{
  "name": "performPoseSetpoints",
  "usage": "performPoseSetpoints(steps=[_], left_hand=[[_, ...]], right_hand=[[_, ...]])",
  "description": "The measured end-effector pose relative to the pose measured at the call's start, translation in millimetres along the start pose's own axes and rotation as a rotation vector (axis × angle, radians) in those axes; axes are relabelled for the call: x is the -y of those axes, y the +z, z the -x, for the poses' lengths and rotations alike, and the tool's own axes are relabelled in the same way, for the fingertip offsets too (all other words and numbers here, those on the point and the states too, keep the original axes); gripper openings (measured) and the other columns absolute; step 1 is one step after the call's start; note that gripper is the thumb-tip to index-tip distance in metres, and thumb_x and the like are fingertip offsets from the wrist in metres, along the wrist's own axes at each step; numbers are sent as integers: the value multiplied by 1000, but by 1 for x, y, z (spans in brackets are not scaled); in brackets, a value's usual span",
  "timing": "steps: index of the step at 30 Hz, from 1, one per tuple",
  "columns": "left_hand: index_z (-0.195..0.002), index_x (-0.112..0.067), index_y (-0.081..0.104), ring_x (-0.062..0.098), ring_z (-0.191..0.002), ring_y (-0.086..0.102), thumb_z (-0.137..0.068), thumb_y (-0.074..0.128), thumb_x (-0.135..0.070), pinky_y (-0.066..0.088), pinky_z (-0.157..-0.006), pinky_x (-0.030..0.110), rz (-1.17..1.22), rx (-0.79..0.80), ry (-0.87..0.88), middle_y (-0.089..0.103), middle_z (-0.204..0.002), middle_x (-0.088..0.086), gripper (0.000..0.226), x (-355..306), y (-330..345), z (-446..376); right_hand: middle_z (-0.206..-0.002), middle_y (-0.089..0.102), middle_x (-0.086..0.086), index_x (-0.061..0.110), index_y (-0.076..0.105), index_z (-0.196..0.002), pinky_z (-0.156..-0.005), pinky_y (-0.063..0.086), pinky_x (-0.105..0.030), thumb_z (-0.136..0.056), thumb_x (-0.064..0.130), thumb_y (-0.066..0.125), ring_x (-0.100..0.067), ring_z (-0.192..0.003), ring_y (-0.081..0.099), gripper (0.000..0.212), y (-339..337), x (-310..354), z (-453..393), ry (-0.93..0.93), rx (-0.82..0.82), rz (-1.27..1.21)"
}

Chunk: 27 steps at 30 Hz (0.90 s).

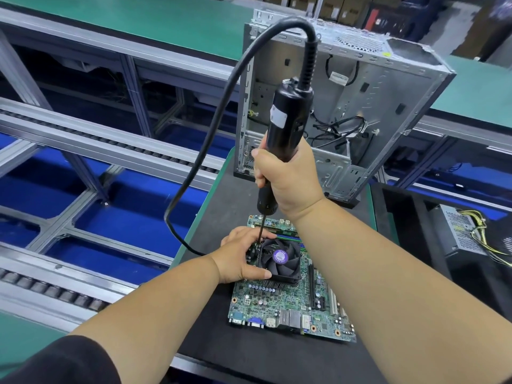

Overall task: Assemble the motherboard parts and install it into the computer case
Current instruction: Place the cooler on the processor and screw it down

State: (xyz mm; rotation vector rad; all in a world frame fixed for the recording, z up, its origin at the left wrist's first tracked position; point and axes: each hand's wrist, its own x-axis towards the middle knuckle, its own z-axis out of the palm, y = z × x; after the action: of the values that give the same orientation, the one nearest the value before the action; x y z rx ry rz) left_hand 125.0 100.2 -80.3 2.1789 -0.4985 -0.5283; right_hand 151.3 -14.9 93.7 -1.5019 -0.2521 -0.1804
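Observation:
A green motherboard (279,306) lies flat on a black mat (221,314). On it sits a black cooler fan (281,257) with a purple centre label. My left hand (241,256) grips the fan's left side, thumb along its front edge. My right hand (288,178) holds a black electric screwdriver (288,120) upright above the board. Its bit (260,231) points down at the fan's far left corner. An open silver computer case (346,106) stands upright behind the board.
The screwdriver's black cable (210,128) loops high and down to the left. A power supply (465,234) with yellow wires lies at the right. Roller conveyor rails (83,145) and blue bins (133,212) run along the left. Green benches lie beyond.

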Motion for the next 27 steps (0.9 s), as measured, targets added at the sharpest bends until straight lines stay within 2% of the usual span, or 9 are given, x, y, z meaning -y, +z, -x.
performPoseSetpoints(steps=[3, 6, 10, 14, 22, 27], left_hand=[[-122, -66, 34, 12, -132, 21, -55, 72, -60, 20, -115, 42, 12, -1, -10, 30, -129, -16, 77, 0, 1, 1], [-121, -68, 34, 17, -132, 23, -56, 73, -59, 22, -115, 46, 24, 1, -28, 29, -132, -13, 76, -3, 1, 4], [-120, -70, 35, 23, -130, 27, -54, 73, -59, 25, -114, 46, 23, -6, -51, 26, -132, -11, 76, -5, 1, 4], [-119, -72, 34, 25, -128, 26, -55, 75, -58, 25, -112, 45, 24, -9, -61, 24, -132, -12, 77, -6, 2, 5], [-121, -70, 36, 24, -129, 30, -52, 74, -62, 27, -113, 49, 19, -35, -51, 26, -132, -12, 79, -7, 3, 6], [-119, -70, 38, 22, -123, 27, -51, 76, -62, 29, -105, 43, 1, -34, -36, 32, -122, -16, 78, -14, 1, 6]], right_hand=[[-57, 53, 8, 11, 57, -87, -50, 42, -29, -77, 9, 60, -18, -48, 45, 11, 2, 1, 2, -14, 29, -5], [-60, 55, 13, 16, 62, -103, -52, 44, -29, -79, 11, 61, -17, -50, 47, 24, 5, 2, 4, -30, 37, 38], [-59, 52, 7, 21, 62, -103, -53, 45, -30, -78, 11, 62, -19, -51, 47, 26, 2, 8, 3, -22, 13, 34], [-59, 53, 0, 16, 63, -103, -52, 44, -28, -78, 9, 62, -19, -49, 46, 26, -9, 13, 3, -10, -34, -46], [-61, 53, 3, 10, 61, -107, -53, 47, -31, -82, 3, 60, -18, -53, 49, 26, -16, 33, 11, -84, -25, -109], [-61, 52, 2, 9, 61, -107, -54, 46, -31, -81, 3, 60, -19, -52, 47, 27, -18, 40, 15, -101, -27, -93]])
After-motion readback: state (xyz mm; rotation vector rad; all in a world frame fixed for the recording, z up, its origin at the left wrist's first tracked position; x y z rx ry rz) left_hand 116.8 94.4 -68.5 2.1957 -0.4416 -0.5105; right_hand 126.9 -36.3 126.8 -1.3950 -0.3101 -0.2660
